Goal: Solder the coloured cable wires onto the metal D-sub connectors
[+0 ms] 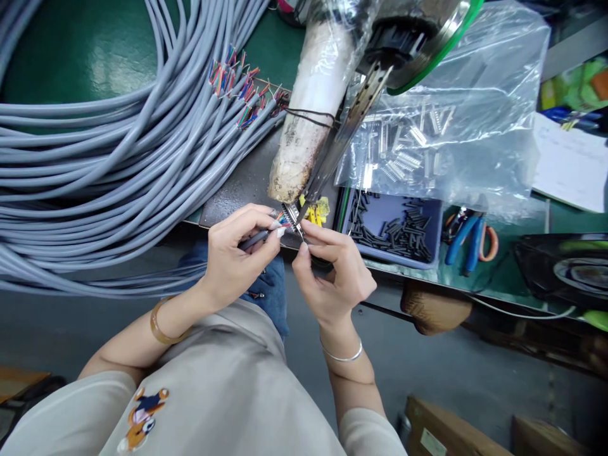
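Note:
My left hand (pixel 242 250) is closed around the end of a grey cable (pixel 254 240), its fingertips pinching the thin coloured wires (pixel 285 220) that fan out of it. These wires meet a small metal multi-pin connector (pixel 291 213). From the right, my right hand (pixel 335 259) pinches a thin strand that looks like a wire (pixel 300 233), close beside the connector. The dark tip of a perforated metal tool, apparently a soldering iron (pixel 332 149), points down at the connector. A yellow piece (pixel 314 213) lies just behind; the exact contact is partly hidden by my fingers.
A large bundle of grey cables (pixel 118 171) with stripped coloured ends covers the left bench. Beside the iron stands a plastic-wrapped white cylinder (pixel 313 82). To the right are a bag of metal connectors (pixel 489 120), a blue tray (pixel 380 254) of black tubes and blue-handled pliers (pixel 470 240).

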`<state>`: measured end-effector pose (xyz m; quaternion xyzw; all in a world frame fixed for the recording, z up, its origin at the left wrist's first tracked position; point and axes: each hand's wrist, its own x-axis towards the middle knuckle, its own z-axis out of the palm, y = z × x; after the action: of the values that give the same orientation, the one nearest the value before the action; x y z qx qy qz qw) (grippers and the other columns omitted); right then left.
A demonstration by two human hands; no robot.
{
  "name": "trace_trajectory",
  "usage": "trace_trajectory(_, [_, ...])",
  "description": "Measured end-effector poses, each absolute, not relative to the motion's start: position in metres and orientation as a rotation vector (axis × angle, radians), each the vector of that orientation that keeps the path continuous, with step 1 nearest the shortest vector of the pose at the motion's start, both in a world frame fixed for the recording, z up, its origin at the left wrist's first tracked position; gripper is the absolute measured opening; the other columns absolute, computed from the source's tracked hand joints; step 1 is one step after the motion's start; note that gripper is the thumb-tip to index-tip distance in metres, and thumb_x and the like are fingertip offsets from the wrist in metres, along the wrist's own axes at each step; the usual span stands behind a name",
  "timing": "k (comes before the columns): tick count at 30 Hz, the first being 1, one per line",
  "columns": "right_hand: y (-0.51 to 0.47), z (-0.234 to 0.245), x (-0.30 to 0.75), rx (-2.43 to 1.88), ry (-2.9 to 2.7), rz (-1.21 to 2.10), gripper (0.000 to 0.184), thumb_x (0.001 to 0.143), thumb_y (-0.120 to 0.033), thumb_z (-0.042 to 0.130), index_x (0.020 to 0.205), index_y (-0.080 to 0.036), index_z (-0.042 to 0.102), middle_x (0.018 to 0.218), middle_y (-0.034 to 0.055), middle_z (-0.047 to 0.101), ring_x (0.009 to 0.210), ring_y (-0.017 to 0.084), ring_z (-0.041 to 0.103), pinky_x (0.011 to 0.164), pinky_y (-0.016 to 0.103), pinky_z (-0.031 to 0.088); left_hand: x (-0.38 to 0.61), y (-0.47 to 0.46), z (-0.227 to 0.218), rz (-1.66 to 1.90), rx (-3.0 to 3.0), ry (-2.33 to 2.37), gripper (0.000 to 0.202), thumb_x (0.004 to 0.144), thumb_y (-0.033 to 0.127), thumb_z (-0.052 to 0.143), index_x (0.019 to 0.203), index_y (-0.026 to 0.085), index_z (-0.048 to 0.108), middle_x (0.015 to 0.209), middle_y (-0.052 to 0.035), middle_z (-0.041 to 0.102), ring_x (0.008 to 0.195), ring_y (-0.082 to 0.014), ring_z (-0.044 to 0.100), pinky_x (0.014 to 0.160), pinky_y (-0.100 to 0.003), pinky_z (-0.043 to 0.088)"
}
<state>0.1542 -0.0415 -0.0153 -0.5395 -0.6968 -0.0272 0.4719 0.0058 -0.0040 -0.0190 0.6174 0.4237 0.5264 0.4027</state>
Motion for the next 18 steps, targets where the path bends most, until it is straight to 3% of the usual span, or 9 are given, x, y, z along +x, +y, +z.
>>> trace_trajectory(5, [-0.041, -0.014, 0.155, -1.299, -1.695, -0.073, 0.021, 0.085, -0.007, 0.070, 0.089, -0.024, 0.059, 0.106, 0.0040, 0.081, 0.086, 0.017, 0.079, 0.074, 0.028, 0.065, 0.006, -0.003, -0.016, 1.369, 1.619, 1.088, 0.005, 0.086, 0.015, 0.072, 0.082, 0.017, 0.071, 0.088, -0.0047, 0.073, 0.069, -0.0092, 0.060, 0.056, -0.020, 0.044])
trace_trajectory(18, [-0.045, -0.011, 0.157, -1.314, -1.803, -0.134, 0.020, 0.086, -0.008, 0.070, 0.085, -0.024, 0.059, 0.109, 0.0062, 0.081, 0.088, 0.018, 0.079, 0.074, 0.028, 0.066, 0.004, -0.004, -0.014, 1.294, 1.555, 1.043, 0.005, 0.086, 0.014, 0.071, 0.084, 0.017, 0.069, 0.091, -0.0055, 0.072, 0.076, -0.0118, 0.065, 0.062, -0.020, 0.051])
